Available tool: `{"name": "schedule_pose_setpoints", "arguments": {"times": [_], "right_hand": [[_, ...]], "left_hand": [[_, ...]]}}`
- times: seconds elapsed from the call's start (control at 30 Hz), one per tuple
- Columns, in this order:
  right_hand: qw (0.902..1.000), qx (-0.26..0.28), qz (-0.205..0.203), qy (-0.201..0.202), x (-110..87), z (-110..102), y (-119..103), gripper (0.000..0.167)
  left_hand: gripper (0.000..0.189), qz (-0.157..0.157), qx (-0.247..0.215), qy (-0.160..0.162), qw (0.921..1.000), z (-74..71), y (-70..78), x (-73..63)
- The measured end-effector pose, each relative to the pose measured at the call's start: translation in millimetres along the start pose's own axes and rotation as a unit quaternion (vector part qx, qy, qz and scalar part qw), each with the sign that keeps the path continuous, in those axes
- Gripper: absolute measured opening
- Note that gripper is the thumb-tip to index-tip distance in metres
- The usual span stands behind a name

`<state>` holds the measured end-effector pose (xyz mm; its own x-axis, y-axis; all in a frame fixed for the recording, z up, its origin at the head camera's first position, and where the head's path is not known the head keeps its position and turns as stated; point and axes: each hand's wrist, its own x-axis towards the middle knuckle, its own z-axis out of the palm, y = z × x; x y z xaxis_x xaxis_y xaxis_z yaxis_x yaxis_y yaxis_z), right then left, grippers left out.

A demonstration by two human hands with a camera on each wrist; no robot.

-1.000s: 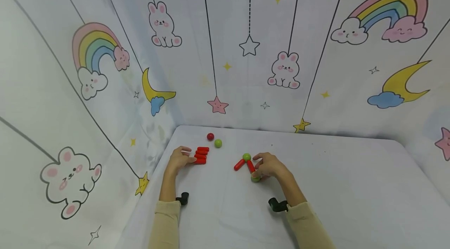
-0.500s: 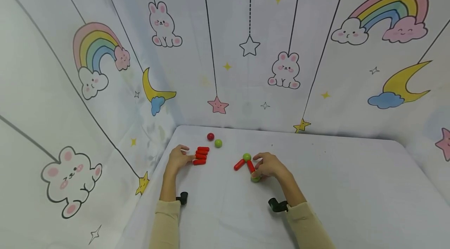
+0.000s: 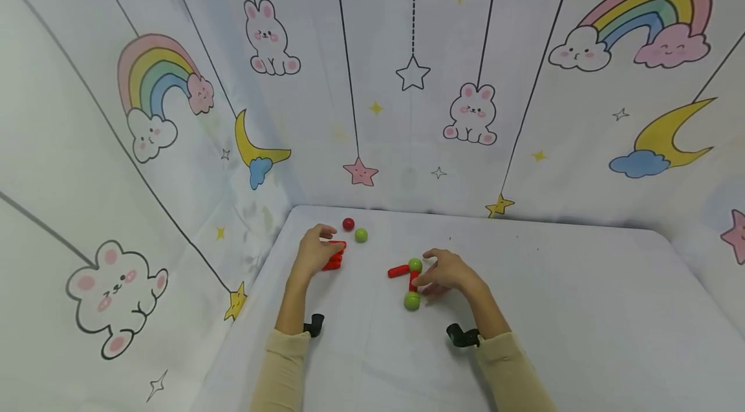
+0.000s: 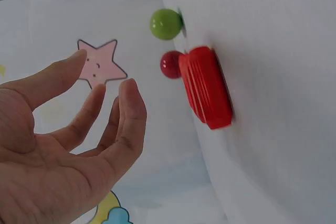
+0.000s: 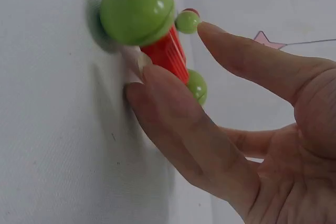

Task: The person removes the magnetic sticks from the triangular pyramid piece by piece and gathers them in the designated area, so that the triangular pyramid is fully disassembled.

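Backdrop (image 3: 326, 108): printed cloth, rising behind your desk and along its left side.
Desk (image 3: 570, 315): white-covered; far edge just behind the loose balls, left edge near your left arm. Your broadest room to move lies right of the right hand.
Left hand (image 3: 315, 250): thumb and fingers parted, holding nothing; it has shifted towards the far end of the loose rods, partly covering them.
Right hand (image 3: 447, 271): thumb and fingers apart, off the near ball it covered half a second ago; fingertips beside the inner rod, contact uncertain.
Joined shape (image 3: 412, 277): left of your right hand; swung round since then, apparently turned, with no part added.
Loose rods (image 3: 332, 265): red, side by side below your left hand; count partly hidden.
Side rod (image 3: 398, 271): red, now lying more crosswise.
Inner rod (image 3: 413, 284): red, between both green balls.
Near ball (image 3: 411, 301): green, now uncovered.
Far ball (image 3: 415, 264): green, where the rods meet.
Loose balls: one green (image 3: 361, 235), one red (image 3: 348, 224), near the far left corner.
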<state>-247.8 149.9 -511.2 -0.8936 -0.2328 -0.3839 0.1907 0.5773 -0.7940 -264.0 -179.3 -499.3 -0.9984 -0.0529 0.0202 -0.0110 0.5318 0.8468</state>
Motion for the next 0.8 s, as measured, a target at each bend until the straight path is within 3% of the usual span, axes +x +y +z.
{"name": "schedule_pose_setpoints", "arguments": {"times": [0.1,0.2,0.4,0.53,0.8], "right_hand": [[0.9999,-0.008,-0.004,0.015,2.4,1,2,0.082],[0.9982,-0.023,-0.013,0.053,6.1,4,3,0.081],[0.9914,-0.004,-0.049,0.121,17.4,11,8,0.08],[0.9891,0.026,-0.072,0.126,23.9,16,11,0.078],[0.9881,0.048,-0.05,0.138,29.3,22,8,0.08]], "left_hand": [[0.041,0.022,-0.007,-0.031,0.9992,14.1,10.0,-2.7],[0.041,0.033,-0.029,-0.083,0.9955,30.5,17.3,-6.5],[0.041,0.018,-0.074,-0.174,0.9819,61.0,21.8,-14.6],[0.047,0.0,-0.087,-0.2,0.976,74.3,26.2,-17.5],[0.05,-0.002,-0.05,-0.215,0.9754,81.5,26.2,-14.6]]}}
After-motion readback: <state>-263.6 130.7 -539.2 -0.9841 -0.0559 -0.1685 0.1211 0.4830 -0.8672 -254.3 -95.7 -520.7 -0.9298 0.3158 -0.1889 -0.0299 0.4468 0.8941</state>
